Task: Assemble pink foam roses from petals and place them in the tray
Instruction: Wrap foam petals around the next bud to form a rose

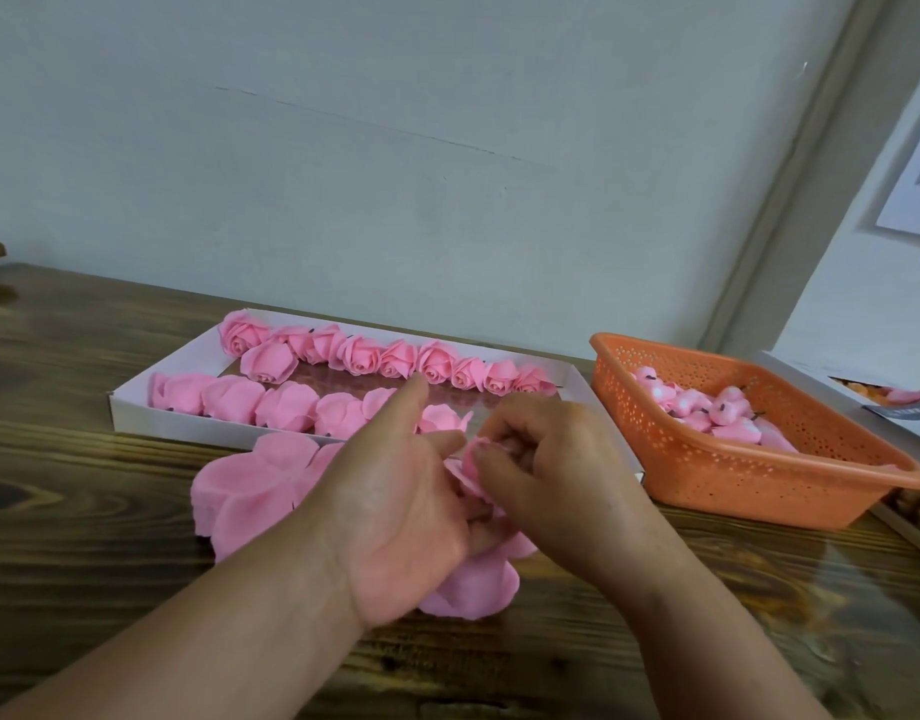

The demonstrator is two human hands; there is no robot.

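Both hands meet over a half-built pink foam rose just in front of the tray: the right hand has its fingers curled and pinches the small rolled bud at the top, while the left hand sits palm up under the lower petals, cupping them w/ thumb stretched toward the tray (its fingers are mostly hidden behind the foam, so how tightly they wrap I can't tell, but it does carry the flower). Those lower petals hang down toward the near edge of the wooden table. Left of the hands, touching the tray's near wall, lies a stack of loose pink petals. The white tray lies far-centre against the wall; its far row holds finished roses side by side, its near row holds roses lying w/ their backs up. To the right, well apart from the hands, an orange perforated basket holds small pink buds w/ dark stubs. Far right, papers, partly cut off.
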